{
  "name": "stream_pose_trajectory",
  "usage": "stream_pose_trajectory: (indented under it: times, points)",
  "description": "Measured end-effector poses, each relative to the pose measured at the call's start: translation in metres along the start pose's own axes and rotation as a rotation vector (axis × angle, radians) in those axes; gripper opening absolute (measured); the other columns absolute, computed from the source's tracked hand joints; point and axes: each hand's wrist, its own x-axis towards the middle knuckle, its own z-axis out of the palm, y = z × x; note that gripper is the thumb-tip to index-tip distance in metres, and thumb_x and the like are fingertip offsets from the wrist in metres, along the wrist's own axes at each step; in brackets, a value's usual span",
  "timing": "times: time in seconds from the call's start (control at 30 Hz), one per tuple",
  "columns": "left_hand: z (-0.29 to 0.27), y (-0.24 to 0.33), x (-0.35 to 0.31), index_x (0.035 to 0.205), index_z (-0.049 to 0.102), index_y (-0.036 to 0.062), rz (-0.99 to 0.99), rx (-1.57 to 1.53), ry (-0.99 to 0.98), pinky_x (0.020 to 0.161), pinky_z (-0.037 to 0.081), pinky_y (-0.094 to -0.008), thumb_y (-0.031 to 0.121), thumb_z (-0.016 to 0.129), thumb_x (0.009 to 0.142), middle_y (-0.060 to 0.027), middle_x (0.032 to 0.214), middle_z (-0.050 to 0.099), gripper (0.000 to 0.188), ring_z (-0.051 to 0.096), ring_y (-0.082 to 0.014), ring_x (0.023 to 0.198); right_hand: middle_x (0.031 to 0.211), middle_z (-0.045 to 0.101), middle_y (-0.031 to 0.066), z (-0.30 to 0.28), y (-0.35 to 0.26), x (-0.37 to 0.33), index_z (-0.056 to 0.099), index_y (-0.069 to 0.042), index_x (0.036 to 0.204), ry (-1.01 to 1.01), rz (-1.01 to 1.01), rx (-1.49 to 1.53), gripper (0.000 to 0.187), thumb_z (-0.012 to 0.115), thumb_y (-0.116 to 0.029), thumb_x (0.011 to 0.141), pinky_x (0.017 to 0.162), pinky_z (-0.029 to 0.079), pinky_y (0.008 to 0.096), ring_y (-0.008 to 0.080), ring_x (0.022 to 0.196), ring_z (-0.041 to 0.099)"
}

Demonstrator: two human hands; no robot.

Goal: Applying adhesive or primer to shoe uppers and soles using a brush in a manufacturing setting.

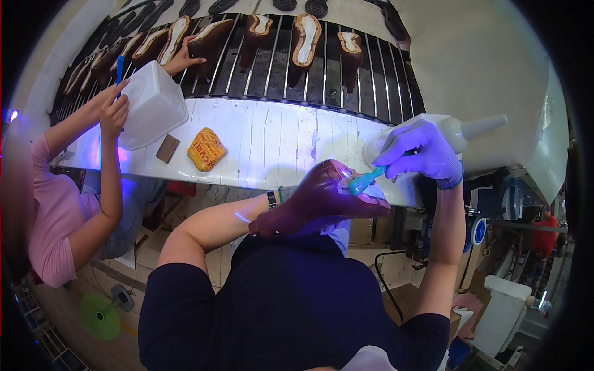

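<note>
A glossy burgundy boot upper (303,201) lies tilted in front of my chest, its pale, unsoled bottom turned up. My left hand (328,226), gloved and mostly hidden under the boot, supports it from below. In my right hand (421,151), also gloved, is a small teal brush (365,180), gripped by its handle. The bristle end touches the bottom of the boot. Just behind my right hand a white squeeze bottle (456,133) with a long nozzle lies on its side at the table's right end.
A slatted roller conveyor (272,59) carries several brown boots, bottoms up, beyond the white ledge (266,133). On the ledge are a yellow packet (206,149), a brown block (167,149) and a white container (151,105). At left, a co-worker in pink holds a blue brush (119,68) and touches a boot.
</note>
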Motion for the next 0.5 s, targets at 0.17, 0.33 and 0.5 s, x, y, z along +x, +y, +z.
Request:
stream_pose_trajectory:
  times: [0.17, 0.33, 0.5]
  points:
    - [-0.005, -0.070, 0.007, 0.111, 0.057, 0.0023, -0.329, -0.651, -0.319, 0.048, 0.047, -0.0245, 0.022, 0.063, 0.092, -0.0086, 0.075, 0.061, 0.028, 0.060, -0.0120, 0.057, 0.069, 0.069, 0.0103, -0.001, 0.002, -0.001, 0.075, 0.001, 0.086, -0.009, -0.012, -0.011, 0.020, 0.080, -0.004, 0.066, 0.062, 0.050, 0.0280, 0.0178, 0.064, 0.066]
    - [-0.009, -0.080, 0.004, 0.117, 0.053, 0.0020, -0.337, -0.640, -0.416, 0.049, 0.047, -0.0266, 0.031, 0.056, 0.096, -0.0118, 0.079, 0.060, 0.036, 0.061, -0.0149, 0.060, 0.073, 0.070, 0.0105, -0.004, 0.007, -0.021, 0.075, 0.001, 0.088, -0.070, 0.176, 0.005, 0.022, 0.080, -0.003, 0.066, 0.062, 0.050, 0.0272, 0.0172, 0.065, 0.066]
    - [-0.007, -0.062, 0.005, 0.117, 0.054, 0.0008, -0.339, -0.686, -0.391, 0.049, 0.048, -0.0272, 0.029, 0.059, 0.095, -0.0114, 0.079, 0.061, 0.036, 0.061, -0.0155, 0.060, 0.075, 0.069, 0.0084, 0.004, 0.006, -0.025, 0.075, -0.001, 0.092, 0.032, 0.052, 0.019, 0.025, 0.079, -0.002, 0.067, 0.062, 0.048, 0.0267, 0.0145, 0.068, 0.064]
